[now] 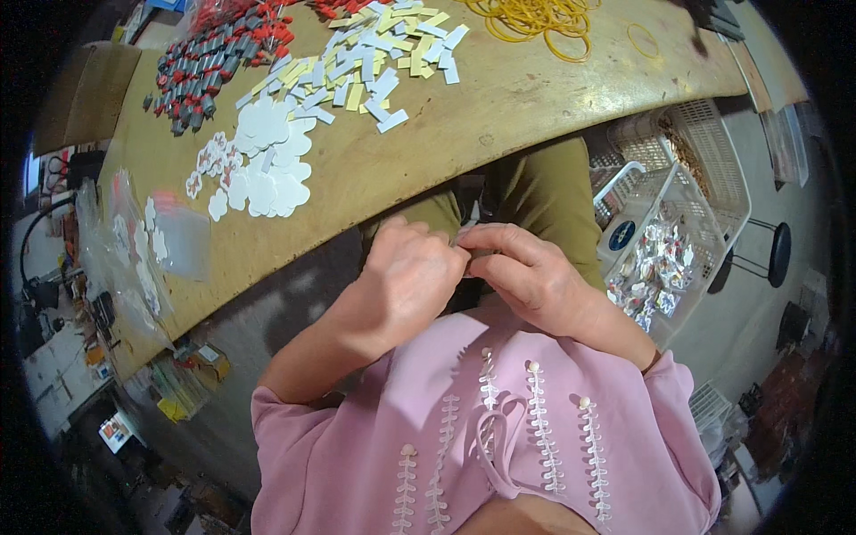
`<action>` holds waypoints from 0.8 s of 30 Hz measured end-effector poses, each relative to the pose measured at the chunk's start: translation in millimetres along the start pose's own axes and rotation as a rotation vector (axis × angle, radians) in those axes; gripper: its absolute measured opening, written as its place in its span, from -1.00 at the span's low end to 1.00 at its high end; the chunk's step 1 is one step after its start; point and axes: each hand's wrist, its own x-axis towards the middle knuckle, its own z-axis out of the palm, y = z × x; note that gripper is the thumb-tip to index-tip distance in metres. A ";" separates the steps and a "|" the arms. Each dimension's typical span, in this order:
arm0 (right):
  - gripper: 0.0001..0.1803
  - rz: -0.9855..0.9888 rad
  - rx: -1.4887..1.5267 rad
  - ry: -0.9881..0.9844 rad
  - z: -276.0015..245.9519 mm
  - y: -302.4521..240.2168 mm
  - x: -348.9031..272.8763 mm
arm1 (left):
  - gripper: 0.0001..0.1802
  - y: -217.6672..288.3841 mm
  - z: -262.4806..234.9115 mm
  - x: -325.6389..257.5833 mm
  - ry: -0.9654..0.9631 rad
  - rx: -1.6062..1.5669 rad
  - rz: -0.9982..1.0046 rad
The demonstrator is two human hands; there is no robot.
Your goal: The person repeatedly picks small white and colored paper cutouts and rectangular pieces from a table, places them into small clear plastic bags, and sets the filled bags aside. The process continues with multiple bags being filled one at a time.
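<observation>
Over my lap, just off the table's near edge, my two hands meet. My left hand (412,267) is curled closed, its knuckles up and its fingertips hidden. My right hand (526,267) pinches with thumb and forefinger right beside it. Whatever sits between the fingertips is too small and covered to make out. On the table (392,169), nearest my left hand, lie white scalloped cards (272,183) and smaller printed cutouts (214,160). Beyond them spreads a heap of white and yellow strips (366,67).
Grey and red small parts (201,76) are piled at the far left, and yellow rubber bands (535,22) at the back. Plastic bags (129,250) lie on the left end. White plastic baskets (704,178), one holding shiny small packets (655,267), stand at my right.
</observation>
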 end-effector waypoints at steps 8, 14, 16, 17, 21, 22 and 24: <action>-0.76 0.084 -0.036 0.056 -25.8 -6.5 10.7 | -0.27 -14.2 -10.7 -15.3 0.559 -0.762 -0.139; -0.74 0.190 0.092 0.078 -24.6 -8.7 14.2 | -0.69 -8.8 25.8 -8.8 0.485 -1.068 -0.119; -0.75 0.214 0.083 0.055 -28.3 -8.5 15.1 | -0.90 -6.6 31.0 -3.5 0.590 -1.107 -0.100; -0.76 0.314 0.248 0.120 -26.3 -9.0 14.4 | -0.90 -4.9 32.4 -1.9 0.621 -1.158 -0.103; -0.82 0.575 0.718 0.246 -22.6 -3.1 9.2 | -0.88 -0.5 39.1 -0.8 0.713 -1.356 -0.111; -0.84 0.607 0.767 0.232 -24.5 0.1 6.7 | -0.87 -0.8 41.2 -1.7 0.728 -1.402 -0.118; -0.89 0.615 0.819 0.215 -25.8 2.7 5.1 | -0.87 -2.0 44.7 -1.5 0.733 -1.404 -0.097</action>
